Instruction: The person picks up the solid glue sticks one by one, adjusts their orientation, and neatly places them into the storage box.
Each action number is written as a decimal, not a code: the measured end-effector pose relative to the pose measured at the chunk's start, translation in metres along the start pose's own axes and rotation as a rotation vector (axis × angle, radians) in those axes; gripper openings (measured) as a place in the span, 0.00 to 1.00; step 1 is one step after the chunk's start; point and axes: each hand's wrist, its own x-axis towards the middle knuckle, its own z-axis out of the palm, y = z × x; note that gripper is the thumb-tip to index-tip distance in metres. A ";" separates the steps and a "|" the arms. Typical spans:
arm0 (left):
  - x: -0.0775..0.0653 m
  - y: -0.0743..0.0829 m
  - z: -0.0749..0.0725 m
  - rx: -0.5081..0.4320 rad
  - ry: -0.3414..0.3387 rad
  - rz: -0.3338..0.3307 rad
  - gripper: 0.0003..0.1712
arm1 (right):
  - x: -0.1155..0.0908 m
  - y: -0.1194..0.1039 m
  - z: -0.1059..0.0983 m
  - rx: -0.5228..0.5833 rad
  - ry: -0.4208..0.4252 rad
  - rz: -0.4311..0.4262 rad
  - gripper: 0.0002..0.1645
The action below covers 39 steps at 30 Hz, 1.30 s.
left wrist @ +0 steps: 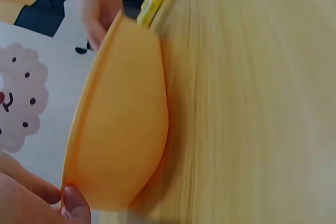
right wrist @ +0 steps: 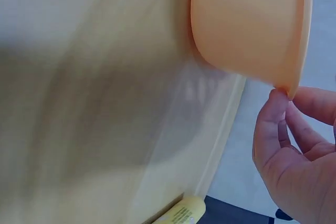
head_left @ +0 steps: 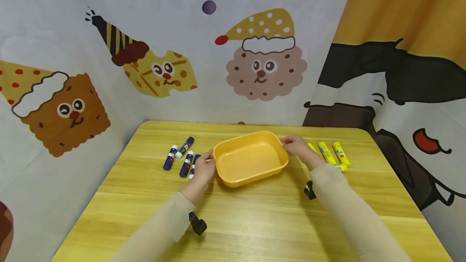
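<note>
Between both hands is a yellow-orange plastic basin (head_left: 251, 159), rectangular with rounded corners and nothing inside. My left hand (head_left: 204, 170) pinches the rim at its left end, thumb beneath and fingers on top. At the opposite end my right hand (head_left: 298, 148) pinches the rim between thumb and fingers, plain in the right wrist view. The basin's underside hangs close over the wooden table (head_left: 255, 221). Left of the left hand lie several dark blue glue sticks (head_left: 186, 164). Yellow glue sticks (head_left: 327, 153) lie beside the right hand, some partly hidden behind the forearm.
A wall cloth (head_left: 182, 19) with cartoon biscuits and cheese hangs behind the table's far edge. Black straps (head_left: 198, 223) sit at the wrists. Bare wood lies in front of the basin, between the forearms.
</note>
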 end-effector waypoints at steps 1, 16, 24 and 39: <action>0.002 0.001 -0.001 0.018 -0.007 0.008 0.28 | -0.004 0.002 0.000 0.028 -0.011 0.014 0.24; 0.025 0.003 0.003 0.098 -0.091 0.015 0.20 | -0.063 0.033 0.010 0.240 0.051 -0.050 0.32; 0.010 0.007 -0.001 0.141 -0.173 0.026 0.23 | -0.071 0.038 0.013 0.265 0.110 -0.045 0.31; 0.024 0.013 0.011 0.190 -0.164 0.088 0.23 | -0.060 0.040 0.013 0.339 0.170 -0.003 0.31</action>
